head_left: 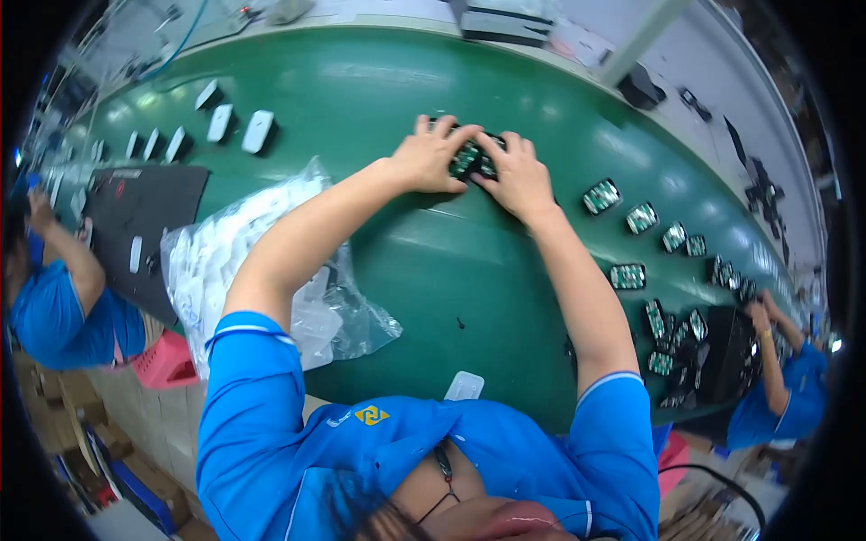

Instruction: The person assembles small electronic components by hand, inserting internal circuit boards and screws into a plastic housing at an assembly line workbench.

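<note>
Out over the middle of the green table [424,243], both of my arms are stretched forward. My left hand [428,155] is closed around a black case with a green circuit board [465,160] in it. Right beside it, my right hand [520,177] grips another black case with a green board [488,167]. The two cases sit close together between my thumbs and fingers, and parts of them are hidden. I cannot tell how many units are under my fingers. A small dark piece [461,323] lies on the table nearer to me.
A clear plastic bag of white parts [316,316] lies left. White cases [259,132] stand at far left, above a black mat [149,203]. Open board units [602,196] run along the right. A white tray piece [465,386] is near me. Co-workers [780,397] [68,298] sit on both sides.
</note>
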{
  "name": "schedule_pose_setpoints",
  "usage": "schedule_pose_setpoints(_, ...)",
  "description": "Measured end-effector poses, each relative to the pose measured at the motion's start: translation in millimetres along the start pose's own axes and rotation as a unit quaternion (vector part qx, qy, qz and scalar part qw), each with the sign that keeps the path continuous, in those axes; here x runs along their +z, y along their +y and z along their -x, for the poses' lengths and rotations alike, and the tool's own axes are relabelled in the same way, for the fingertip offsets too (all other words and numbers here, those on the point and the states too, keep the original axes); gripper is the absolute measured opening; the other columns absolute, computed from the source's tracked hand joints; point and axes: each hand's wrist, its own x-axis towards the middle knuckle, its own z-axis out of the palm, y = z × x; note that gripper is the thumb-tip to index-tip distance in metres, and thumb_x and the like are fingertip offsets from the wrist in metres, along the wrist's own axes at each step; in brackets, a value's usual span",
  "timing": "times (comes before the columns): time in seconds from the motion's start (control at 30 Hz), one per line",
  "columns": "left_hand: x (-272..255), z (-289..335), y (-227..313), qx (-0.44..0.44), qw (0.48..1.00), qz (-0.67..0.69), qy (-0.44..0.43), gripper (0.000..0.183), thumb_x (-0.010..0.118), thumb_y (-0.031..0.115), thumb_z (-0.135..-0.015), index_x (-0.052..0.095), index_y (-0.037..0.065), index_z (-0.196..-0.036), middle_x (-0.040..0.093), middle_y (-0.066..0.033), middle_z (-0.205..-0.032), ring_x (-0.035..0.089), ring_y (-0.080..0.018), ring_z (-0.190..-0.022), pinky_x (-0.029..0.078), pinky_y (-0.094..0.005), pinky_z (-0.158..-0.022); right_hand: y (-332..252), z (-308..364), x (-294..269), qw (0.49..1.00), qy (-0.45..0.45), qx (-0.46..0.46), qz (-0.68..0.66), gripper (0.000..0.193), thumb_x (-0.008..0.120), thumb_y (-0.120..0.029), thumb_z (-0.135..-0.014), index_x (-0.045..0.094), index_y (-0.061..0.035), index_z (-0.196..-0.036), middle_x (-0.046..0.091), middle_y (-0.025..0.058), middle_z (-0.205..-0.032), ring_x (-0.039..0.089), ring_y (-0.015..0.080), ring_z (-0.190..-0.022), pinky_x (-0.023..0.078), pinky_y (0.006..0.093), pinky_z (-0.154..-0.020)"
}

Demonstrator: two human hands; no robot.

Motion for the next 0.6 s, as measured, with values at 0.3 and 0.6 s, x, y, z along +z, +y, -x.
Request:
schedule_pose_setpoints(0.3,16.9,22.2,59.9,0.048,0.991,0.073,0.103,0.094,0.086,0.038,-0.057,0.040,0.013,-0.135,0.041,-0.0191,-0.133,0.040,-0.0455,-0.117,0.039,-0.0520,-0.100,9.4,48.3,-17.4,0.979,0.092,0.126,0.134,0.072,0.080,-0.027,-0.067,0.048,-0.0345,-0.131,0.049,0.0094,-0.122,0.050,0.0286,-0.110,0.046,0.0503,-0.083)
schedule_pose_setpoints(0.6,37.7,-14.5,82.0,-0.051,0.982,0.098,0.150,0.088,0.085,0.034,-0.059,0.042,0.007,-0.131,0.049,-0.0151,-0.126,0.043,-0.0304,-0.121,0.028,-0.0447,-0.105,23.1,55.2,-17.4,0.970,0.088,0.217,0.062,0.066,0.081,-0.027,-0.064,0.055,-0.0292,-0.124,0.050,0.0118,-0.111,0.052,0.0327,-0.102,0.053,0.0455,-0.075)
